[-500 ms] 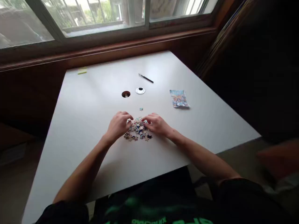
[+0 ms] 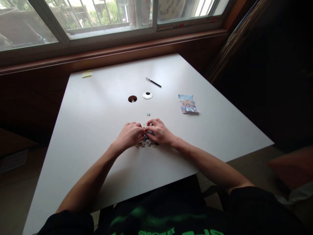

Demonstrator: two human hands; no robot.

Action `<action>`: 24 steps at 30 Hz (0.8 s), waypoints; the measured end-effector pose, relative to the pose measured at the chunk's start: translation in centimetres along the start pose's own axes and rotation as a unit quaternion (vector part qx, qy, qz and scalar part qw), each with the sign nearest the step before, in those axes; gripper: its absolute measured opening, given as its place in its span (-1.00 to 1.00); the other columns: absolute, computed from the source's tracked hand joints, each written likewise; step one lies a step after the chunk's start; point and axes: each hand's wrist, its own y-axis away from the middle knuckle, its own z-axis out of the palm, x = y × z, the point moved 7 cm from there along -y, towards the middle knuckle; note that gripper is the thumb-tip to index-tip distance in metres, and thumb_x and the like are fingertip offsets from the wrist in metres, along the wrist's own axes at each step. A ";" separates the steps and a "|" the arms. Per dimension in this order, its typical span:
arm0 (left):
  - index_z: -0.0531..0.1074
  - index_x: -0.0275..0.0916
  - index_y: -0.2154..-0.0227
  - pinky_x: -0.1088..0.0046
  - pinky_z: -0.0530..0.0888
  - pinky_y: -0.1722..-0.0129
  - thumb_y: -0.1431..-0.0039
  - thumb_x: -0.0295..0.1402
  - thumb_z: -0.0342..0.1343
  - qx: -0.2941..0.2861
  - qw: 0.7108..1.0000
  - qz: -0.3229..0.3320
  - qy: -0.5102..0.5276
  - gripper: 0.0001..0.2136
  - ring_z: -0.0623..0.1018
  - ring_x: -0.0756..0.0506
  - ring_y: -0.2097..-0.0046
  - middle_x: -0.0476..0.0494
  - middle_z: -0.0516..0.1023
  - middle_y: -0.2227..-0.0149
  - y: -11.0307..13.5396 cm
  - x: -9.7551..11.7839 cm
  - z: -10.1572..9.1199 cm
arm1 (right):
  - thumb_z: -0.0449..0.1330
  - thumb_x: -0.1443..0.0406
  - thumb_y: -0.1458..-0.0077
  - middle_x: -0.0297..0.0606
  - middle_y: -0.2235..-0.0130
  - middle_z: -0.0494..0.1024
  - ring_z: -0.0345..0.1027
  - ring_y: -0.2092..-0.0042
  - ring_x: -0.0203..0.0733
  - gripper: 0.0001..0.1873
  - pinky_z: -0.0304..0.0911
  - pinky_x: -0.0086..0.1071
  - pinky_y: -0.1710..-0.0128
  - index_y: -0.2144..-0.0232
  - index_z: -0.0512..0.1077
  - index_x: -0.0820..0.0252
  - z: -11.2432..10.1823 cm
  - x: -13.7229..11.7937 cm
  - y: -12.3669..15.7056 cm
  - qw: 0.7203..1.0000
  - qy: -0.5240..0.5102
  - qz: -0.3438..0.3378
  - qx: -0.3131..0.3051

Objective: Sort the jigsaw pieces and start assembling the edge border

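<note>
A small heap of colourful jigsaw pieces (image 2: 146,141) lies near the middle of the white table (image 2: 97,124). My left hand (image 2: 129,135) and my right hand (image 2: 158,132) rest on the heap, fingers curled and fingertips almost meeting over it. Both hands cover most of the pieces, and whether either pinches one is hidden. One loose piece (image 2: 148,114) lies just beyond the hands.
A printed picture card or bag (image 2: 187,103) lies to the right. A pen (image 2: 153,82), a round white cap (image 2: 147,95) and a cable hole (image 2: 132,98) are farther back. A yellow note (image 2: 87,74) sits at the far left corner, under the window.
Both hands have drawn together over the heap, closing the gap between them, and the pieces are pushed into a tighter pile.
</note>
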 end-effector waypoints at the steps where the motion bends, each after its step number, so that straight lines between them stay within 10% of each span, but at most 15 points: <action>1: 0.58 -0.16 0.36 0.29 0.32 0.16 -0.25 -0.28 0.16 0.000 1.000 0.005 0.001 -0.86 0.52 -0.17 0.15 -0.13 0.59 0.24 0.0 0.1 0.0 | 0.21 0.27 -0.19 -0.10 0.06 0.45 0.22 0.00 0.01 -0.84 0.23 -0.07 -0.07 0.18 0.56 0.12 0.0 0.0 0.0 1.000 -0.004 0.004 0.000; 16: 0.55 -0.19 0.24 0.43 0.46 0.26 -0.31 -0.33 0.09 0.246 0.949 -0.069 0.186 -0.85 0.55 -0.04 0.32 -0.07 0.63 0.30 3.3 -3.1 -1.2 | 0.18 0.30 -0.18 -0.34 0.37 0.53 0.36 0.37 -0.30 -0.89 0.27 -0.41 0.31 0.24 0.47 0.17 -2.2 2.3 -0.2 0.970 -0.197 0.121 0.080; 24: 0.57 -0.19 0.16 0.26 0.46 0.10 -0.33 -0.37 0.08 0.307 0.945 -0.045 0.100 -0.83 0.51 -0.15 0.16 -0.17 0.60 0.22 5.4 -2.6 1.6 | 0.18 0.33 -0.21 -0.26 0.33 0.60 0.35 0.29 -0.20 -0.87 0.30 -0.26 0.13 0.28 0.55 0.15 -2.0 3.3 -0.5 0.992 -0.116 0.013 0.047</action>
